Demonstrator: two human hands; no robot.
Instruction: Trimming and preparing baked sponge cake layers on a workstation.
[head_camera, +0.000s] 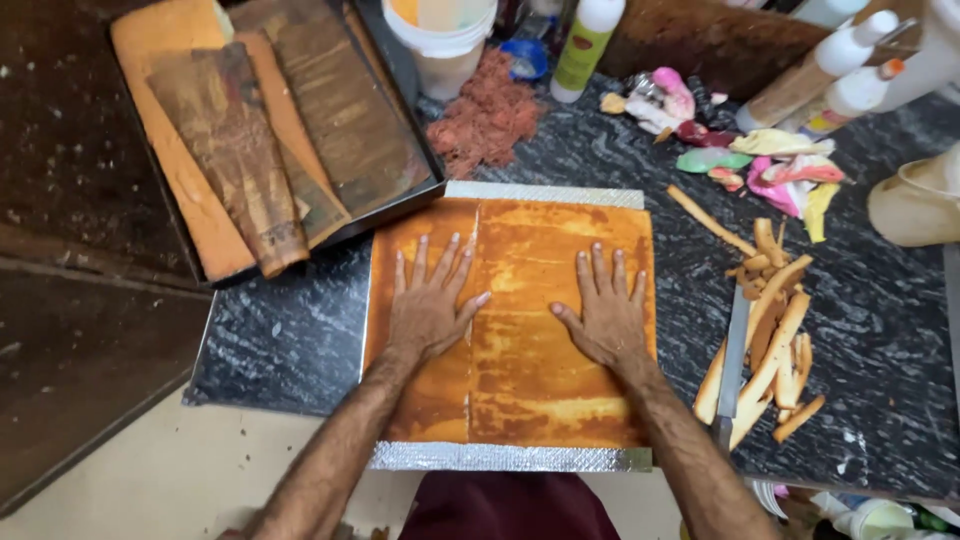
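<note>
Head view, left hand (428, 312) and right hand (606, 318) flat on cake sheet (525, 350), tray (395, 70) holding crusts (235, 140)

Dark marble counter (300, 330) under silver board (510, 458)

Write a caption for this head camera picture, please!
Left hand and right hand press flat on two sponge cake sheets on a silver board, trimmings alongside.

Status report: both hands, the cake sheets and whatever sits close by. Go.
Left hand and right hand flat, fingers spread, pressing two sponge sheets laid side by side on silver board. Knife and crust trimmings at right, apart from board.
</note>
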